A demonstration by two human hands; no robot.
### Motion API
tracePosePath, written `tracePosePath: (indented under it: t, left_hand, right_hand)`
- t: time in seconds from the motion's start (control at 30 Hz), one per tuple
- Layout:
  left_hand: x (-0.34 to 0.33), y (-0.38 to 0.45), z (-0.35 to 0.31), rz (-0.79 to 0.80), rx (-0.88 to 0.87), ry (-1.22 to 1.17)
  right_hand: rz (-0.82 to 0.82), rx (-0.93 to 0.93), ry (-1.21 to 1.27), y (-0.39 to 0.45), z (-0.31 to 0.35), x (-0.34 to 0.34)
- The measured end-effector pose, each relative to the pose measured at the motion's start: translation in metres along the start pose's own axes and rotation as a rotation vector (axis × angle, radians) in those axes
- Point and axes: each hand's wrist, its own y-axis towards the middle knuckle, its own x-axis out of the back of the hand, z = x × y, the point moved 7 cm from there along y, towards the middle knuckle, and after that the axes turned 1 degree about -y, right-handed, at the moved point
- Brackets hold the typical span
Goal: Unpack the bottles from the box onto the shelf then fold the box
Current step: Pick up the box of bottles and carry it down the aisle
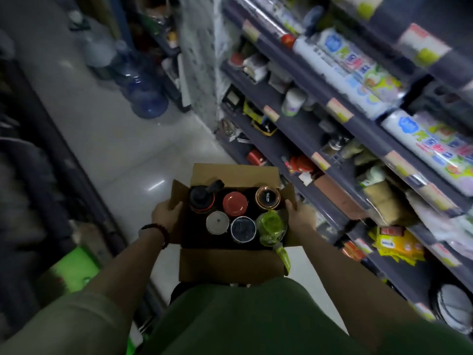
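Shop aisle, dim, motion-blurred toward the edges. Pale glossy tiled floor (pixel 107 139) runs from 6 o'clock up to 11 o'clock, with light glare on it. Dark grey multi-tier metal shelving (pixel 302 129) fills the whole side from 12 to 4 o'clock, price tags along the shelf lips, crammed with goods; white printed plastic-wrapped packs (pixel 358 73) sit on the upper tiers at 1–2 o'clock. Dark blurred display along 8–10 o'clock, contents unreadable. Free floor is a narrow lane between the two sides. Blue translucent water jugs (pixel 146 98) stand on the floor at 11 o'clock, at the far end of the lane.

Brown open-topped cardboard box (pixel 230 265) is dead centre, carried in the air in front of the person's green shirt, all four flaps up or splayed out; right flap sits near the shelf edge. Six bottles stand upright inside, in two rows, only the tops showing: black sports-cap bottle (pixel 202 198), red-lidded bottle (pixel 235 203), copper-rimmed dark-lidded bottle (pixel 268 198), silver-lidded bottle (pixel 217 222), dark blue-lidded bottle (pixel 243 228), lime-green translucent bottle (pixel 271 226) with a strap hanging over the near flap.

Left hand (pixel 166 213) grips the box's left wall, thumb over the flap, beaded band on the wrist. Right hand (pixel 299 216) grips the right wall, thumb hooked over the edge. Other fingers are hidden behind the box.
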Motion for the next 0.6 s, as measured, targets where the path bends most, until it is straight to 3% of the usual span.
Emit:
tracePosePath:
  t: [0.23, 0.43, 0.6]
  left_hand:
    - [0.051, 0.02, 0.013, -0.113, 0.106, -0.128]
    - [0.08, 0.043, 0.029, -0.228, 0.221, -0.177]
    - [0.093, 0.046, 0.022, -0.383, 0.333, -0.276]
  right_hand:
    - [0.026, 0.133, -0.025, 0.034, 0.076, -0.03]
    - [0.116, 0.387, -0.09, 0.07, 0.166, -0.044]
    - [0.246, 0.417, -0.168, 0.112, 0.226, -0.065]
